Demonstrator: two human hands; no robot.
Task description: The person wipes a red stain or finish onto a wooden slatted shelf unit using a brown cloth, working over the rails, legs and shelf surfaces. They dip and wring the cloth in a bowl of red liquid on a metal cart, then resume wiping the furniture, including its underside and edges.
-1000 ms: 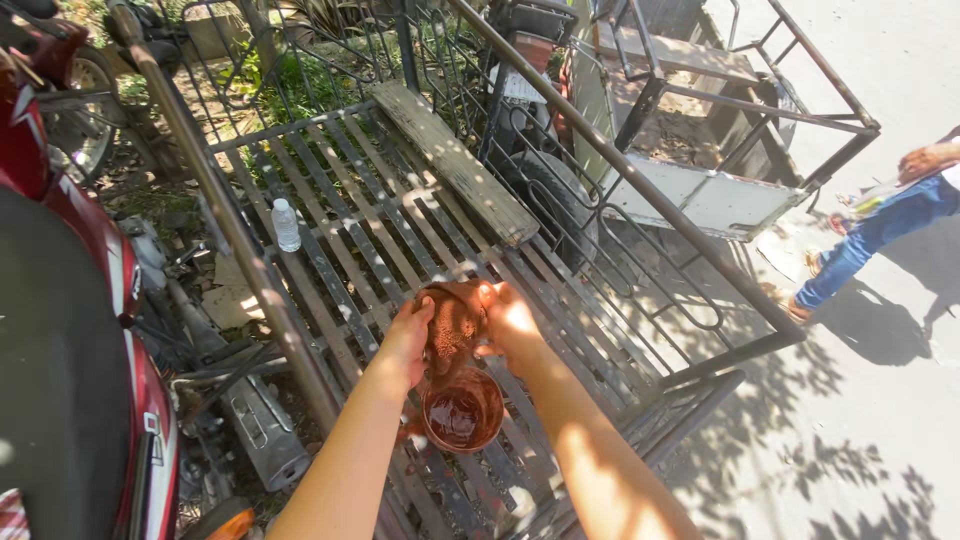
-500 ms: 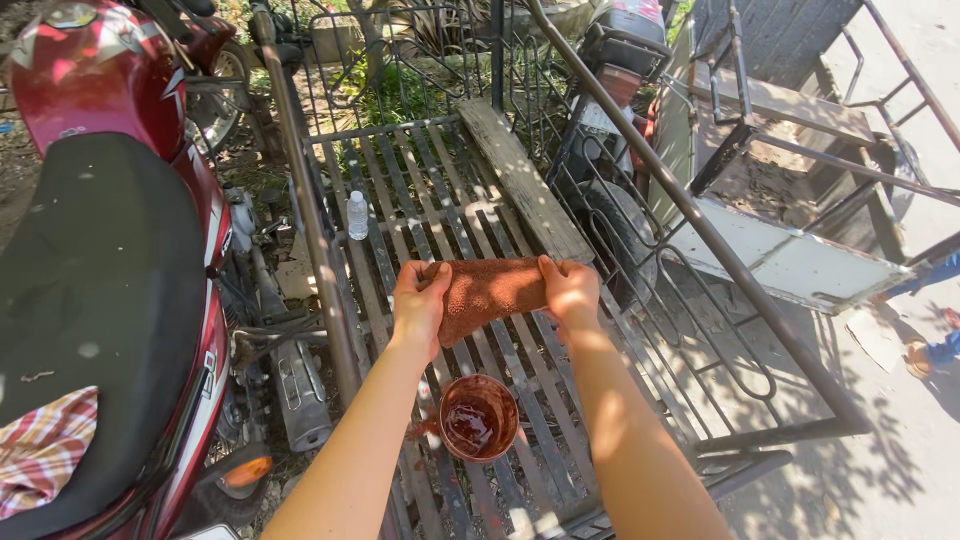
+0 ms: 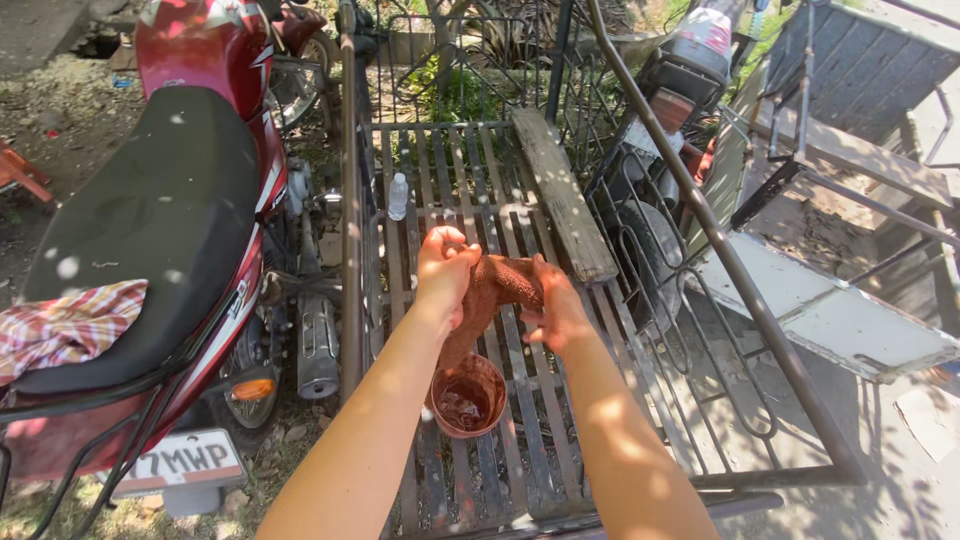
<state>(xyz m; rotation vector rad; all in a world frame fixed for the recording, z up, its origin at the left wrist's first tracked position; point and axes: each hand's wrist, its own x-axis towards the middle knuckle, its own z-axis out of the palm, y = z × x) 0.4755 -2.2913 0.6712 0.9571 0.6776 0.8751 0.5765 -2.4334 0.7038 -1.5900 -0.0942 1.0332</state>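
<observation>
Both hands wring a rust-brown rag above a small brown tub on the metal rack. Left hand and right hand each have their grip pressed tight around the rag. Beside the rack stands a red motorbike, and a plank lies on the slats

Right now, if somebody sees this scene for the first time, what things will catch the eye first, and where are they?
In the centre, the left hand and right hand grip a brown, wet-looking cloth between them, above a small rust-coloured bowl that sits on the metal grate floor of a sidecar frame. On the left stands a red motorcycle with a black seat, and a checked rag lies on the seat's near end.
</observation>
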